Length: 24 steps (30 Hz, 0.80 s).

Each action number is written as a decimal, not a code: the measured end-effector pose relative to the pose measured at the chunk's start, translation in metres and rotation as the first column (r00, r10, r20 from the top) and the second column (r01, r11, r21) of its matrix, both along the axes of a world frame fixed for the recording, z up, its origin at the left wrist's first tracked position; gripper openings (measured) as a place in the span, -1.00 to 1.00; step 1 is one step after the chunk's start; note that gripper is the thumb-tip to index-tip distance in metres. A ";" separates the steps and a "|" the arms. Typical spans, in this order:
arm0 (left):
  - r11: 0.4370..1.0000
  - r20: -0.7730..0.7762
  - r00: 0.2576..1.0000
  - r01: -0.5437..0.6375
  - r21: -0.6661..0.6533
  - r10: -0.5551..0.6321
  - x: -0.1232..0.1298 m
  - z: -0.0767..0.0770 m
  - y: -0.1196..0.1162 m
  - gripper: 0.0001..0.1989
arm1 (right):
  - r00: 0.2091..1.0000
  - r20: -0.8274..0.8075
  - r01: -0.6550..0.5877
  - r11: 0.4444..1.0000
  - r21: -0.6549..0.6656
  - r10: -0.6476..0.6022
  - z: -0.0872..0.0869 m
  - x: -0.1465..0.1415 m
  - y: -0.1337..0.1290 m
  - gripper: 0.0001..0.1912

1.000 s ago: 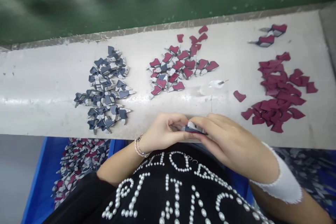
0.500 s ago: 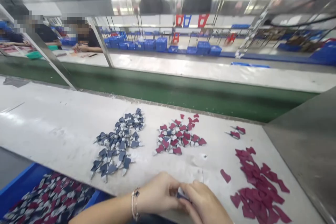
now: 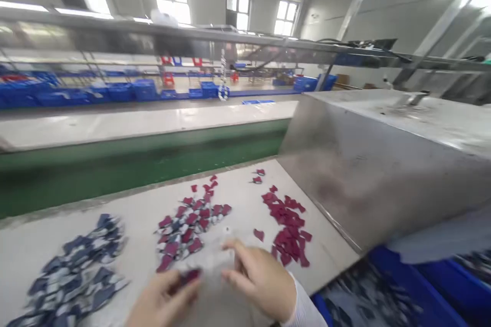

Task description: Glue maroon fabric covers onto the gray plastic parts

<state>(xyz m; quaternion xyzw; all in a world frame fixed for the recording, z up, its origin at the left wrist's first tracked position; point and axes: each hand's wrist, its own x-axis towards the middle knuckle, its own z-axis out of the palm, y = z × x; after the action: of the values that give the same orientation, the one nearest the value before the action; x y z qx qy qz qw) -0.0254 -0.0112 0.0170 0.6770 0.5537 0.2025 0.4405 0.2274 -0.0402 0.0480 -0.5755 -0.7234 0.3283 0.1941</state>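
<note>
My left hand (image 3: pixel 163 299) is closed on a small maroon piece (image 3: pixel 191 276) at the bottom centre, just in front of the mixed pile. To its right my right hand (image 3: pixel 264 278) has thumb and fingers apart, with nothing between them. Beyond my left hand lies a pile of maroon, grey and white pieces (image 3: pixel 192 218). Flat maroon pieces (image 3: pixel 289 227) are heaped past my right hand, and a single maroon piece (image 3: pixel 259 235) lies apart from them. Navy and white pieces (image 3: pixel 76 271) form a pile at the left. Two assembled maroon pieces (image 3: pixel 257 180) lie farther back.
A metal housing (image 3: pixel 345 163) borders the white table (image 3: pixel 146 204) on the right. Blue bins (image 3: pixel 399 271) of pieces stand below the table at lower right. Behind the table runs a green panel (image 3: pixel 153 156) with a pale bench above it.
The view has swung to the right. My hands, together before, are now apart. The right hand has opened, and a maroon piece now shows in my left hand.
</note>
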 end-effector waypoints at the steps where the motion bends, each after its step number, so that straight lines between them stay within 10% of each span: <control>1: 0.996 -0.069 0.996 -0.046 0.078 0.051 -0.006 0.008 0.015 -0.41 | 0.996 -0.001 0.084 0.996 -0.014 -0.084 0.000 0.007 0.001 -0.58; 7: 0.931 -0.453 0.882 0.048 0.363 0.131 -0.028 0.012 0.078 -0.45 | 0.983 -0.055 0.173 0.983 -0.069 -0.176 -0.035 0.015 0.026 -0.34; 15: 0.907 -0.659 0.654 -0.104 0.408 0.372 -0.098 0.021 0.072 -0.58 | 0.951 -0.303 0.031 0.997 -0.074 -0.052 -0.068 0.008 0.055 -0.57; 24: 0.887 -0.563 0.693 -0.274 0.372 0.450 -0.091 -0.004 0.068 -0.83 | 0.892 -0.443 -0.035 0.963 -0.268 -0.090 -0.063 0.021 0.047 -0.46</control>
<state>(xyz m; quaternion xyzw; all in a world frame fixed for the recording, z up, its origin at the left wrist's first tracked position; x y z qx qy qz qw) -0.1168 0.0565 0.0132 0.6325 0.7611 0.1159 0.0855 0.2482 0.0068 -0.0148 -0.5148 -0.5991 0.5449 0.2813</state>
